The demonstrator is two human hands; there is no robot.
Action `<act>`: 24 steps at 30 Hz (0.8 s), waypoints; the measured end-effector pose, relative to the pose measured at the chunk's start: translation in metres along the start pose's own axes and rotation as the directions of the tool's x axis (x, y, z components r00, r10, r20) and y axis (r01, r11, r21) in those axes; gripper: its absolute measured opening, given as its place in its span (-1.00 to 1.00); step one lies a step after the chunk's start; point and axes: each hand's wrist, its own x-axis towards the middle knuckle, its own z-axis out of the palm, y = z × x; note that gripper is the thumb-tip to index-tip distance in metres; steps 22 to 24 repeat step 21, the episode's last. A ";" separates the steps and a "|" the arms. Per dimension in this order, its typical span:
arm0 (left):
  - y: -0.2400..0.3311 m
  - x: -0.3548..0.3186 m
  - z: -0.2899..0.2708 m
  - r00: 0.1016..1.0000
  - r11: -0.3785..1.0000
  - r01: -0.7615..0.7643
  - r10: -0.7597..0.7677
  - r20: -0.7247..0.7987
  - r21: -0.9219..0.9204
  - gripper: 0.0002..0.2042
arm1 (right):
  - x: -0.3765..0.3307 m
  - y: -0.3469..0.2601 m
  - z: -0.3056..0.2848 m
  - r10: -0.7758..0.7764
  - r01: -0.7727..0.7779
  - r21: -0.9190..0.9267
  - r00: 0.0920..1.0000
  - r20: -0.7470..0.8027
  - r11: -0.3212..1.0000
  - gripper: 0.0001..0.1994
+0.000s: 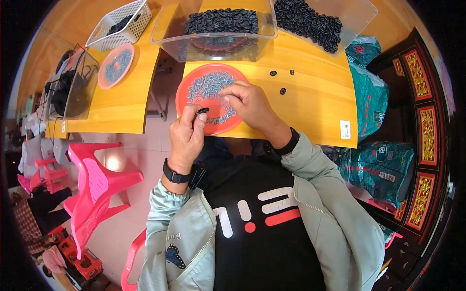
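Between the thumb and fingers of my left hand (186,133) is a small black oval plastic piece (203,110), held over the near left part of a red round plate (182,92). On the plate lie many small silver screw-like pieces (209,85), heaped mostly toward the far side. My right hand (252,105) reaches over the plate's right side, its thumb and forefinger pinched together at the edge of the heap. Whatever is in that pinch is too small to make out.
Beyond the plate stands a clear plastic bin (218,54) of black pieces, with another clear tray (357,19) of them at right. Three loose black pieces, one a small block (292,72), lie on the yellow table (310,114). A pink stool (97,182) stands at left, green sacks (371,102) at right.
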 end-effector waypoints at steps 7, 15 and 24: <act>-0.001 -0.002 0.001 0.999 0.999 0.041 -0.042 -0.008 -0.034 -0.93 | -0.002 0.002 0.003 0.066 -0.066 0.050 0.998 0.003 0.997 -0.91; -0.006 -0.003 0.004 0.998 0.997 0.053 -0.052 0.020 -0.056 -0.93 | 0.000 -0.001 0.003 0.082 -0.083 0.073 0.996 0.016 0.994 -0.93; -0.006 -0.001 0.008 0.993 0.996 0.069 -0.063 0.095 -0.061 -0.87 | -0.005 0.008 -0.015 -0.104 0.088 -0.164 0.990 -0.092 0.983 -0.87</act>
